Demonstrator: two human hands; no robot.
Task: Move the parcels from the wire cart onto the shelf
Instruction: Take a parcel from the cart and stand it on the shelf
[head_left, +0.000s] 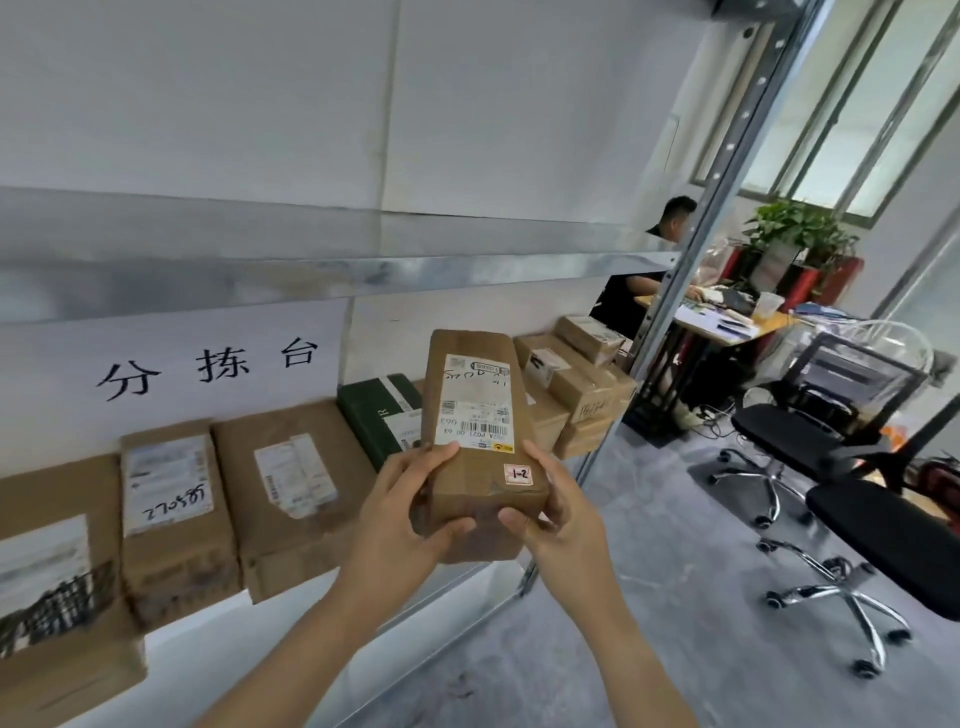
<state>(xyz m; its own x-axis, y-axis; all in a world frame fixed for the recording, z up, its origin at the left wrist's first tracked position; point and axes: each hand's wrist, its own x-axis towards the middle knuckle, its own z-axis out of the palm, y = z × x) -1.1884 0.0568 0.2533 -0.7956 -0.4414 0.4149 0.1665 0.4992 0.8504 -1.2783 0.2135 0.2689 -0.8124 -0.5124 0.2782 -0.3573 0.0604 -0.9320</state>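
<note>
— Left hand (410, 512) and right hand (558, 512) both grip the near end of the brown parcel (483, 415), thumbs curled over its top face and fingers wrapped underneath.

— Where does it sit, taking the green box (374, 415) as the mark?

— Just right of the green box and in front of it, covering that box's right edge from my view. I hold it label side up, long way pointing from me toward the wall. A small red-bordered sticker marked 1-2 lies beside my right thumb. Whether its far end touches anything, I cannot tell.

— And the green box itself?

— It lies on the metal shelf (332, 275), on the lower board. Left of the green box two brown parcels lie flat, side by side, labels up: the nearer one (291, 493) touches it, and the next (171, 519) bears a handwritten number. Right of the green box, beyond my parcel, a stack of cartons (576, 379) fills the shelf's end. Above and left of the green box hangs a white sign (208, 364) with three black characters.

— Anything further off?

— Well to the right of the green box, black office chairs (810, 415) stand on grey floor, and a person (639, 291) sits at a desk.
</note>
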